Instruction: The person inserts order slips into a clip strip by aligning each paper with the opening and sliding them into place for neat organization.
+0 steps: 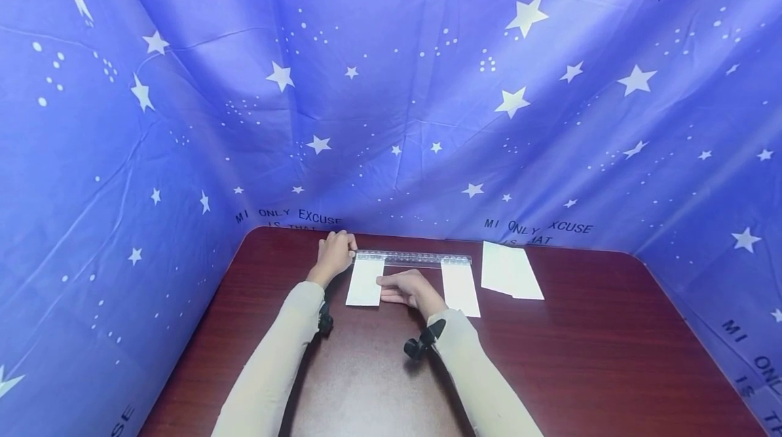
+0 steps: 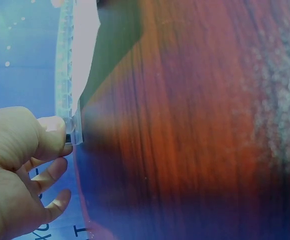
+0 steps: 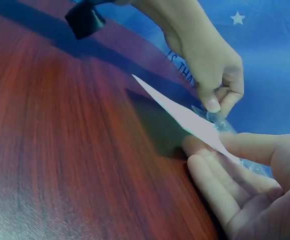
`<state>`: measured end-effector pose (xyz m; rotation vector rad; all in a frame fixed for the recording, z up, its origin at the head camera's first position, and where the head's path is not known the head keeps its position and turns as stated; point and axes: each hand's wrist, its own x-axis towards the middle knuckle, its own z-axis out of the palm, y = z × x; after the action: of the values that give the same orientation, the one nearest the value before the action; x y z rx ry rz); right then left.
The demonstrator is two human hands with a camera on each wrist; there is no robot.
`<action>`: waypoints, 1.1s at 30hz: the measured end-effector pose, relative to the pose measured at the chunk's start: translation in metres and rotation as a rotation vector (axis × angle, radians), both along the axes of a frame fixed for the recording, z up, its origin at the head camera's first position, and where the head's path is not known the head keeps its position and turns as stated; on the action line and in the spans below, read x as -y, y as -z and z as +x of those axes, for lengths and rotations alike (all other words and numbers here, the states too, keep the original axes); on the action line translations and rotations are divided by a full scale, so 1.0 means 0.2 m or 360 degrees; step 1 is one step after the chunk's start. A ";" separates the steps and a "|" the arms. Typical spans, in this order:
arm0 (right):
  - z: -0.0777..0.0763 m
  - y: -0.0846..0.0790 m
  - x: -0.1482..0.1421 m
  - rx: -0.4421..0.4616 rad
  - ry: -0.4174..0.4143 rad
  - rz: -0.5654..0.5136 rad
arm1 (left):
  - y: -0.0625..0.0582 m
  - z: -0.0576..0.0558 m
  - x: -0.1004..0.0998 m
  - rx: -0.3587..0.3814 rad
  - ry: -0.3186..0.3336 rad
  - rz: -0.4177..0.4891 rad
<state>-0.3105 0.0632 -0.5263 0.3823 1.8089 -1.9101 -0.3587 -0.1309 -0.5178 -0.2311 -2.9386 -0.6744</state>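
Observation:
A clear plastic strip [image 1: 412,259] patterned with a row of round shapes runs left to right near the table's back edge. My left hand [image 1: 334,254] pinches its left end between thumb and fingers. One white card [image 1: 365,282] meets the strip at its left part, and a second white card [image 1: 461,288] at its right part. My right hand [image 1: 415,289] holds the left card by its right edge. In the right wrist view, this card [image 3: 180,115] tilts up off the table, with the thumb on one face and fingers on the other.
More white cards [image 1: 512,271] lie overlapping on the brown wooden table [image 1: 586,349], right of the strip. A blue star-printed curtain [image 1: 391,104] rises behind the table and along both sides. Each wrist wears a black camera mount, as on the right wrist [image 1: 421,342].

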 end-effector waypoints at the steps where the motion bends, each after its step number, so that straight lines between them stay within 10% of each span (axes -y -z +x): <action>1: -0.01 0.00 -0.01 0.0014 -0.0026 -0.0005 | 0.00 0.00 0.00 0.0000 0.0001 -0.0002; 33: 0.03 0.01 0.04 -0.0160 0.0222 0.0062 | -0.01 0.01 -0.01 -0.0032 0.0004 -0.0004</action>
<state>-0.3045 0.0554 -0.5280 0.4437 1.9322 -2.0233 -0.3562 -0.1295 -0.5158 -0.2401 -2.9207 -0.6649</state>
